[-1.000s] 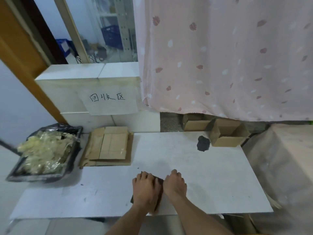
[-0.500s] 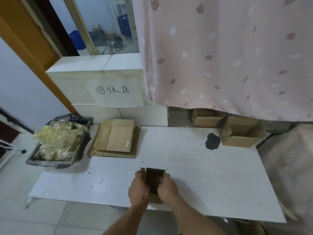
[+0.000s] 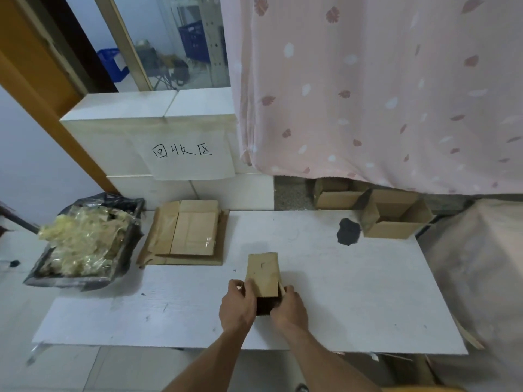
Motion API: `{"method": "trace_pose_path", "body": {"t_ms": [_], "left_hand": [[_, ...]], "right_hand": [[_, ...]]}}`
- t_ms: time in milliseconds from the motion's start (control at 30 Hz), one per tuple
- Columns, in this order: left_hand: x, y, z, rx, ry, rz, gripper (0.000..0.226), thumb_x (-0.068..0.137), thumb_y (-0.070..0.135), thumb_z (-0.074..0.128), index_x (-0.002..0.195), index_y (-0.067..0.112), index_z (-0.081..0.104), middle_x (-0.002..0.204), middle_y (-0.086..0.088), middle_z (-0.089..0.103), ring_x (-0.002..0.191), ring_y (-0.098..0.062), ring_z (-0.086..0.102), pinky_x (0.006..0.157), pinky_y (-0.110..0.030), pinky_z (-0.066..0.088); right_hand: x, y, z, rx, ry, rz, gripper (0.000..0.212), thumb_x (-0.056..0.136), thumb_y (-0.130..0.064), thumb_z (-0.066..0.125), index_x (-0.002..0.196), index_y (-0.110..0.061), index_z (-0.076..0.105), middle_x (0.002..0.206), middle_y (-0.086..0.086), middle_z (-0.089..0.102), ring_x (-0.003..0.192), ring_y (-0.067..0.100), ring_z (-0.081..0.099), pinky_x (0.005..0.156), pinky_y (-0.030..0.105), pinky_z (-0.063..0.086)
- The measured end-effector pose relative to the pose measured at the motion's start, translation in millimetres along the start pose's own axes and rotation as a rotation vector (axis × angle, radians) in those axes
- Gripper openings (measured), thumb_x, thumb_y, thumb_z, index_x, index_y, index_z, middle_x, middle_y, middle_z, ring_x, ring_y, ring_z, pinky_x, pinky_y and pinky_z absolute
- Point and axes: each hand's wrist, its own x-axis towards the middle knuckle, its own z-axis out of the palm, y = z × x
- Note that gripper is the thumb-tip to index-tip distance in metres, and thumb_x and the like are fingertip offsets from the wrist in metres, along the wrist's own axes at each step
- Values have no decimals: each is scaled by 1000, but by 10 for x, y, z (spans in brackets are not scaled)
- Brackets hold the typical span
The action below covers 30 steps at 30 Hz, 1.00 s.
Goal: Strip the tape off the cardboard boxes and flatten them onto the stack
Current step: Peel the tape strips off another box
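Note:
A small brown cardboard box [image 3: 263, 274] stands over the white table [image 3: 353, 292] near its front edge, one long flap raised toward the far side and its dark inside showing between my hands. My left hand [image 3: 237, 305] grips its left side, thumb on the flap. My right hand [image 3: 290, 308] grips its right side. A stack of flattened cardboard [image 3: 188, 234] lies at the table's back left. An open cardboard box [image 3: 396, 217] sits at the back right corner, with another box [image 3: 336, 192] behind it under the curtain.
A black-lined bin [image 3: 85, 244] full of crumpled clear tape stands left of the table. A black patch [image 3: 348, 232] marks the tabletop by the open box. A pink curtain [image 3: 382, 89] hangs behind. A cloth-covered block [image 3: 481, 264] stands at the right.
Both hands lifted the small box from pressing flat on the table and turned it, so a long flap now stands up toward the far side. The view also moved closer.

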Motion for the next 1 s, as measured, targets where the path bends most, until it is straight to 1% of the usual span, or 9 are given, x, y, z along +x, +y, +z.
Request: {"method": "trace_pose_path", "body": {"t_ms": [67,167,267,433,667,767,833,933,1000], "left_hand": [[1,-58,-23,61,-10,-25,39,95,59,36,108,25,49,96,5,66,82,-17,64,78,-36,55],[41,-70,-71,101,-3,3,36,94,48,44,116,21,53,110,3,69,91,-20,64,84,-35,52],[69,11,-95,116,-53,72,41,95,45,46,129,21,50,126,1,64,107,-22,64,85,-33,47],[40,121,-70,173,-117,159,46,95,42,44,137,25,43,125,1,64,109,-22,63,86,-32,47],[16,105,-96,276,-171,289,56,84,50,28,136,30,26,102,3,58,85,-22,58,71,-33,44],[10,116,-104,408,-158,372,46,91,47,32,133,29,31,105,0,59,84,-22,59,70,-33,48],[16,106,-100,453,-140,406,39,97,38,40,134,27,34,107,-2,60,87,-21,59,71,-31,47],[64,94,-144,495,-135,437,37,97,30,44,134,24,42,124,-2,59,104,-22,55,85,-33,49],[79,90,-170,497,-164,468,42,96,27,50,136,21,42,134,-2,54,112,-23,53,91,-33,48]], "right_hand": [[-33,51,3,-15,29,-26,37,90,-15,61,125,-18,51,120,3,59,110,23,60,89,33,52],[-55,28,-76,10,161,-42,37,90,-4,45,120,-20,60,115,3,66,104,25,61,86,33,51],[-27,-79,-173,20,229,-54,35,94,-11,40,118,-21,64,115,2,67,105,26,60,88,34,50],[-39,-220,-140,-188,66,-111,39,98,-32,43,135,-20,43,125,5,58,109,29,60,87,35,47],[-43,-191,-21,-296,19,-139,61,96,-39,43,147,-25,13,127,6,49,101,30,60,82,39,47],[-77,-238,28,-350,36,-173,56,95,-33,46,143,-23,18,126,8,47,97,33,62,79,41,48],[-91,-265,51,-419,56,-191,57,94,-29,52,142,-20,22,138,9,37,101,32,60,80,40,49],[-60,-313,47,-475,35,-231,67,92,-28,61,146,-19,22,158,12,6,119,29,49,93,38,50],[-45,-334,36,-448,-25,-224,76,92,-28,64,150,-18,16,162,12,-10,126,30,48,97,38,49]]}}
